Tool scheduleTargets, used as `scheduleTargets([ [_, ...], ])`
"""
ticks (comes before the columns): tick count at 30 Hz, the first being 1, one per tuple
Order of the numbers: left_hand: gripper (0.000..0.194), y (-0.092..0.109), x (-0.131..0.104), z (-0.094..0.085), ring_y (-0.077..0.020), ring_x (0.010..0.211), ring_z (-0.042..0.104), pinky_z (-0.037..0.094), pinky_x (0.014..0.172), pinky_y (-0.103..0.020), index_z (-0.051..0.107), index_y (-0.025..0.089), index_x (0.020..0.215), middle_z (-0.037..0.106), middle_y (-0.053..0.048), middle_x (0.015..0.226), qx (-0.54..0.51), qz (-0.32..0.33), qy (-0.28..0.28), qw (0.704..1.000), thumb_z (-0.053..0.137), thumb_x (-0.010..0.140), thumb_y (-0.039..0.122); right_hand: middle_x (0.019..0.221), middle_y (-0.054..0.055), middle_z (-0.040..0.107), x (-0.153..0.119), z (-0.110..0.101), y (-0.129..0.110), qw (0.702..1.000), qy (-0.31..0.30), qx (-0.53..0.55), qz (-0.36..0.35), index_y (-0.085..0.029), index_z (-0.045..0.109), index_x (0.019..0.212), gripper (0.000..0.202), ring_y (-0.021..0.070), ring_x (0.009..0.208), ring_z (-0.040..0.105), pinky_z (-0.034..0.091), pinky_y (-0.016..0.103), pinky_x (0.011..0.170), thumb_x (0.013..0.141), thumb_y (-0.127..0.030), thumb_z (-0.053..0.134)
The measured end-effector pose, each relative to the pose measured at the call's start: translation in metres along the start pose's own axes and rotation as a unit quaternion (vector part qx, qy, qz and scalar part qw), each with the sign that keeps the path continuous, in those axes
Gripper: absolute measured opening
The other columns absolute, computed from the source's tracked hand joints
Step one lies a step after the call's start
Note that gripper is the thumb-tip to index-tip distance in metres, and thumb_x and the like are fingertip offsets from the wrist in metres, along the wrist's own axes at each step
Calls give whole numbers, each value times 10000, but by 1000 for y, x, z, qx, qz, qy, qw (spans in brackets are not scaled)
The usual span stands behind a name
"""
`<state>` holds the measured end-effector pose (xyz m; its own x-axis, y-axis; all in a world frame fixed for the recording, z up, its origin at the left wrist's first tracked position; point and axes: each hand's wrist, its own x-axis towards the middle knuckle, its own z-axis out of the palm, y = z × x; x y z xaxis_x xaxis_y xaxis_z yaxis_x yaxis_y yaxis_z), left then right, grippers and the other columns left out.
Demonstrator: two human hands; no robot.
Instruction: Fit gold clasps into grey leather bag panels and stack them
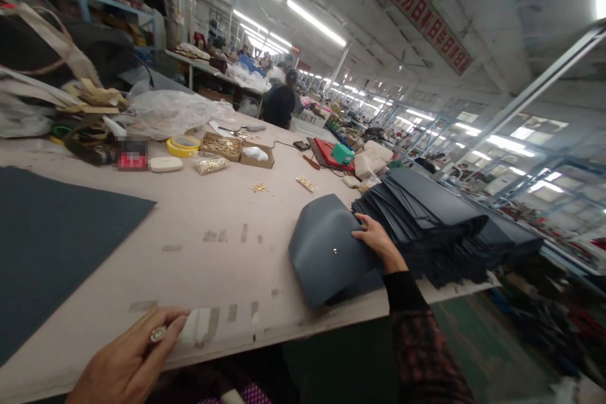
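Note:
My right hand grips the right edge of a dark grey leather-like panel, thumb and fingers pinching it. The panel curves up off the table near its front edge and carries one small gold stud. Under it, part of another dark piece shows. My left hand is closed near the table's front edge, at the lower left. A small object with a round metal end sits between its thumb and fingers; the rest is hidden. Beside those fingertips lies a pale block-like patch.
A stack of dark panels stands at the right. A large dark sheet covers the table's left. Toward the back are boxes of gold hardware, yellow tape, loose gold pieces and a small studs packet.

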<state>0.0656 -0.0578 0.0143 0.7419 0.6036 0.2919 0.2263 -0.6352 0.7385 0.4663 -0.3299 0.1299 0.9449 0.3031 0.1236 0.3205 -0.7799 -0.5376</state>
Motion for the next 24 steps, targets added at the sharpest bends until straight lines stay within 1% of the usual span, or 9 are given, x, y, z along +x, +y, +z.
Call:
scheduleTargets([
  [3, 314, 14, 2, -4, -156, 781, 653, 460, 702, -200, 602, 260, 944, 678, 36, 856, -41, -56, -75, 995, 470, 920, 544, 1074, 182, 694, -9, -1, 18, 998, 33, -48, 15, -79, 581, 1293, 579, 297, 1043, 640, 454, 415, 944, 723, -159, 645],
  [6, 327, 37, 7, -12, -163, 751, 621, 426, 695, -243, 587, 237, 838, 648, 20, 782, -48, -74, -125, 988, 403, 962, 477, 1071, 175, 706, -31, 31, -2, 999, 14, -19, -36, -91, 622, 1239, 469, 296, 1002, 657, 468, 437, 935, 805, -270, 607],
  [8, 330, 46, 12, -15, -173, 755, 600, 408, 710, -272, 572, 220, 816, 626, 1, 775, -26, -67, -120, 990, 359, 984, 409, 998, 128, 733, -56, 60, -34, 988, -52, 65, -127, -137, 679, 1144, 393, 269, 902, 683, 520, 407, 852, 829, -365, 614],
  [9, 324, 49, 14, -16, -176, 754, 594, 403, 708, -281, 565, 214, 813, 619, -6, 774, -16, -65, -119, 991, 349, 988, 380, 982, 108, 740, -73, 74, -54, 972, -97, 113, -184, -161, 698, 1100, 360, 254, 878, 688, 536, 385, 819, 835, -393, 623],
  [11, 307, 50, 16, -18, -181, 747, 586, 402, 701, -293, 556, 206, 817, 612, -15, 774, 6, -63, -117, 991, 337, 990, 333, 965, 82, 748, -110, 96, -98, 921, -184, 176, -296, -189, 716, 1035, 267, 220, 857, 694, 548, 339, 788, 858, -368, 628],
  [15, 261, 47, 13, -24, -191, 755, 597, 431, 714, -307, 579, 193, 861, 629, -31, 796, 55, -74, -123, 988, 344, 970, 229, 938, 51, 746, -173, 125, -172, 823, -260, 225, -452, -194, 702, 1012, 166, 161, 823, 686, 534, 271, 777, 880, -202, 603],
  [18, 232, 42, 10, -33, -196, 890, 625, 465, 813, -309, 611, 191, 970, 669, -50, 932, 58, -69, -131, 987, 393, 915, 133, 897, 22, 733, -195, 141, -200, 791, -286, 236, -486, -198, 679, 1048, 212, 137, 774, 660, 516, 246, 745, 858, -137, 609],
  [21, 272, 38, 9, -42, -199, 973, 624, 478, 878, -315, 618, 190, 1032, 673, -57, 1018, 72, -85, -146, 983, 445, 856, 75, 895, 7, 727, -202, 154, -213, 784, -314, 243, -477, -205, 674, 1057, 226, 127, 762, 651, 506, 234, 738, 849, -133, 628],
  [24, 262, 33, 6, -50, -215, 965, 630, 496, 870, -341, 610, 167, 1037, 664, -84, 1025, 124, -101, -153, 975, 423, 874, 84, 876, 3, 729, -206, 165, -222, 782, -343, 256, -454, -200, 684, 1017, 178, 119, 747, 656, 503, 216, 719, 868, -142, 608],
])
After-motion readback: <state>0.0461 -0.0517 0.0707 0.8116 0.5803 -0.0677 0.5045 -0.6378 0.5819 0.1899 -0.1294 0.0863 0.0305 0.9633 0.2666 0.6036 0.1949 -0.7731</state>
